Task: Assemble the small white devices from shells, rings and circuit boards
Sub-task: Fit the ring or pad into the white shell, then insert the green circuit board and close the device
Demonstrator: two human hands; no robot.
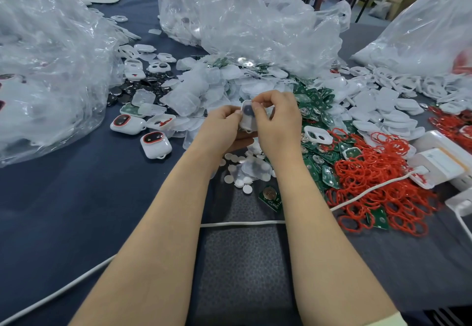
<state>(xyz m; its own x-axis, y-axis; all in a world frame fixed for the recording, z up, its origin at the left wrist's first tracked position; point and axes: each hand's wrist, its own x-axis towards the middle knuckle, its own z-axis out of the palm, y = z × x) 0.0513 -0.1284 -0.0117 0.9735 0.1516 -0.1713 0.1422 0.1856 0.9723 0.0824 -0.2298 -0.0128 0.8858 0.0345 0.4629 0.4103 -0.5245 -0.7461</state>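
Far left: a crumpled clear plastic bag lies on the dark blue table cover. Beside it lie two finished white rounded devices with red-ringed dark windows and a scatter of dark round discs.

Centre: the left hand has its fingers curled round the small white plastic shell, which is held above the table between both hands, with a dark round part showing in its face. The right hand pinches the shell's upper edge between thumb and forefinger, its other fingers bent. Below the hands lie flat white round discs and a white cable.

Right: a heap of green circuit boards, a tangle of thin red rings, a pile of loose white shells and a white rectangular block with a cable plugged into it.

Handling, as judged: the shell looks light, thin-walled, stiff and smooth, so it may slip. It is best gripped by its side walls, leaving the face free. The boards are probably fragile and should be held by their edges. The rings appear soft and springy, prone to snagging one another.

Writing: no brand or label can be read; a faint mark on the white block is too small to make out.
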